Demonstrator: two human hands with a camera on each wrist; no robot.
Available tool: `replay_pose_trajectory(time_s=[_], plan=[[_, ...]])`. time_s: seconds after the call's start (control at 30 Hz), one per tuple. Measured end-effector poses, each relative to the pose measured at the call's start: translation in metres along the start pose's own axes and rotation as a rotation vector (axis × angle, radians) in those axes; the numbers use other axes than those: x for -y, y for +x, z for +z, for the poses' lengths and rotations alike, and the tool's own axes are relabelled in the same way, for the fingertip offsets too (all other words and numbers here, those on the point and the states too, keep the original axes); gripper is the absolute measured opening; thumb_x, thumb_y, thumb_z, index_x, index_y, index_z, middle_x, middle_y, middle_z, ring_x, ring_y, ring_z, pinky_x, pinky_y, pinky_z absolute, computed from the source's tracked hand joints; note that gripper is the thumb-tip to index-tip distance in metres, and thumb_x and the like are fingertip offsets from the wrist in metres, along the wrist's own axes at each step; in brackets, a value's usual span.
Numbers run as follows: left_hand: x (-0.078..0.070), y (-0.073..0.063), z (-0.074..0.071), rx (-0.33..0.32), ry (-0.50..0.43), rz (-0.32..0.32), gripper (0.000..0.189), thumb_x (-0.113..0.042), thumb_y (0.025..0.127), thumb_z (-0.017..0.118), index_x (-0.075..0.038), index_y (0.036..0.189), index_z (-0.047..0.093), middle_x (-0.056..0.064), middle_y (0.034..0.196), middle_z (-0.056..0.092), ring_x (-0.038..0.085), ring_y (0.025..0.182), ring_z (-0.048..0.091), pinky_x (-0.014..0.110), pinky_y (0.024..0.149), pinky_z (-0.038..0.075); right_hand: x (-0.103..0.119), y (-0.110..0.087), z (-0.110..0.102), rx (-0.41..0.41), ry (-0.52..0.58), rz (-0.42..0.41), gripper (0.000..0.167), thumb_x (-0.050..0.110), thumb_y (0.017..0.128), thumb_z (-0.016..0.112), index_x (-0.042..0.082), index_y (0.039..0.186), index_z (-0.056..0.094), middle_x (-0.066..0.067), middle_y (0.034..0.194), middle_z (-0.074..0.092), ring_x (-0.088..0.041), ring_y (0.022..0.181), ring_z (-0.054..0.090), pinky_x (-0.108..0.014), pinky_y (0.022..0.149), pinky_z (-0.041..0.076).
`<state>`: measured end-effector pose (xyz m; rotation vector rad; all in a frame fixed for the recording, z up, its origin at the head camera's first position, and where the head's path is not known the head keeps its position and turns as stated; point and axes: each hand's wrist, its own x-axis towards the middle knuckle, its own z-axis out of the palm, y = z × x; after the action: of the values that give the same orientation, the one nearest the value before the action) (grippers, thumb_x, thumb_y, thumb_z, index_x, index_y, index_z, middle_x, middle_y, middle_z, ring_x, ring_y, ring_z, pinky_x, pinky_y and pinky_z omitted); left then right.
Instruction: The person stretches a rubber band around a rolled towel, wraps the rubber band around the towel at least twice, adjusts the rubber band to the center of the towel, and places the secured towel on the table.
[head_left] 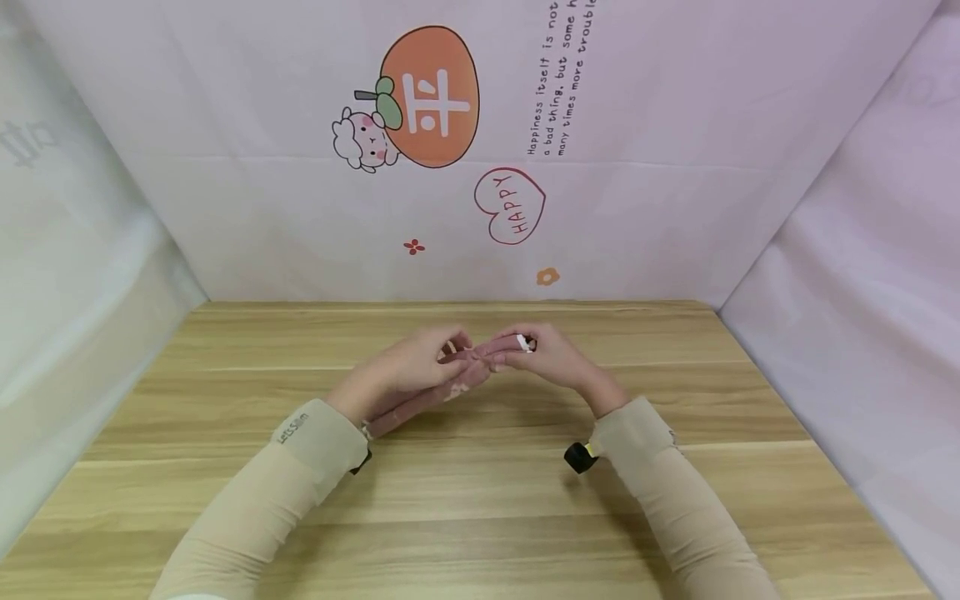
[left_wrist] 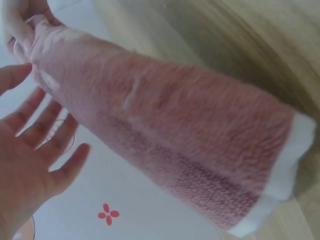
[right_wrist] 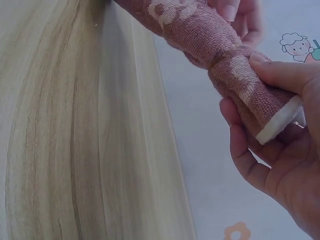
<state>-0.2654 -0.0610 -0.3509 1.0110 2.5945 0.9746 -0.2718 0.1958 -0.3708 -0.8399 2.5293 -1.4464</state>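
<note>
A dusty-pink towel [head_left: 431, 400] with pale patches and white hems is bunched lengthwise and held up over the wooden table. Near one end it narrows to a gathered waist, circled by a thin brownish line in the right wrist view. My right hand [head_left: 553, 357] grips the short end beyond that waist, thumb on top and fingers curled beneath. Beside the waist is my left hand [left_wrist: 30, 165], its fingers spread and the thumb tip right at the cloth. The towel's long end [left_wrist: 200, 135] flares out below my left wrist.
The wooden table [head_left: 465, 533] runs back to a white printed cloth wall [head_left: 637, 217]. White cloth [head_left: 90, 233] also hangs at both sides. A small black wrist device [head_left: 579, 457] sticks out from the right cuff.
</note>
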Motion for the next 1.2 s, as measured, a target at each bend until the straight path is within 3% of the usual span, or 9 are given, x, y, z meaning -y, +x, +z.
replay_pose_trajectory(time_s=[0.2,0.33,0.63,0.8,0.97,1.1,1.2], plan=[[0.001,0.001,0.006,-0.151,0.174,0.185,0.011,-0.018,0.098,0.073,-0.015,0.109,0.074,-0.004,0.107,0.068,0.015,0.102,0.064,0.037,0.09,0.053,0.001,0.002,0.0,0.018,0.034,0.008,0.023,0.016,0.095,0.075,0.008,0.117,0.076,-0.002,0.11,0.076,-0.017,0.098,0.07,-0.031,0.081,0.056],[0.003,0.002,0.011,-0.231,0.294,0.305,0.014,-0.017,0.095,0.076,-0.013,0.109,0.078,-0.002,0.106,0.07,0.016,0.099,0.065,0.032,0.087,0.054,0.002,0.003,0.0,0.028,0.036,0.027,0.023,0.019,0.097,0.074,0.009,0.118,0.077,-0.004,0.112,0.076,-0.018,0.097,0.07,-0.032,0.08,0.056],[0.003,0.003,0.017,-0.323,0.521,0.505,0.013,-0.019,0.09,0.081,-0.012,0.101,0.082,0.0,0.104,0.073,0.018,0.098,0.069,0.034,0.085,0.056,0.0,0.003,0.001,0.039,0.083,0.046,0.02,0.016,0.097,0.072,0.009,0.115,0.079,-0.006,0.113,0.075,-0.018,0.093,0.068,-0.033,0.076,0.058],[-0.001,0.002,0.017,-0.294,0.506,0.519,0.011,-0.014,0.09,0.081,-0.009,0.099,0.079,0.0,0.1,0.071,0.017,0.092,0.067,0.032,0.081,0.056,0.001,0.003,0.001,0.041,0.114,0.053,0.02,0.012,0.098,0.07,0.004,0.115,0.077,-0.008,0.107,0.075,-0.017,0.085,0.066,-0.036,0.073,0.058],[-0.004,0.001,0.015,-0.214,0.511,0.448,0.01,-0.014,0.094,0.077,-0.009,0.102,0.072,0.0,0.098,0.065,0.015,0.085,0.063,0.029,0.077,0.055,0.003,0.002,0.003,0.056,0.124,0.07,0.024,0.011,0.097,0.069,-0.002,0.117,0.074,-0.011,0.105,0.074,-0.018,0.085,0.067,-0.05,0.079,0.059],[-0.006,0.002,0.014,-0.158,0.507,0.399,0.01,-0.014,0.094,0.077,-0.015,0.102,0.072,-0.002,0.098,0.063,0.014,0.084,0.062,0.031,0.074,0.053,0.004,0.003,0.004,0.06,0.092,0.081,0.024,0.01,0.097,0.069,-0.002,0.117,0.074,-0.012,0.109,0.073,-0.019,0.089,0.068,-0.046,0.08,0.059],[-0.005,0.003,0.014,-0.161,0.484,0.41,0.009,-0.013,0.094,0.077,-0.018,0.1,0.073,-0.004,0.097,0.063,0.014,0.084,0.062,0.031,0.072,0.053,0.004,0.004,0.004,0.053,0.098,0.092,0.023,0.008,0.098,0.069,-0.003,0.117,0.073,-0.013,0.109,0.073,-0.019,0.088,0.068,-0.048,0.08,0.059]])
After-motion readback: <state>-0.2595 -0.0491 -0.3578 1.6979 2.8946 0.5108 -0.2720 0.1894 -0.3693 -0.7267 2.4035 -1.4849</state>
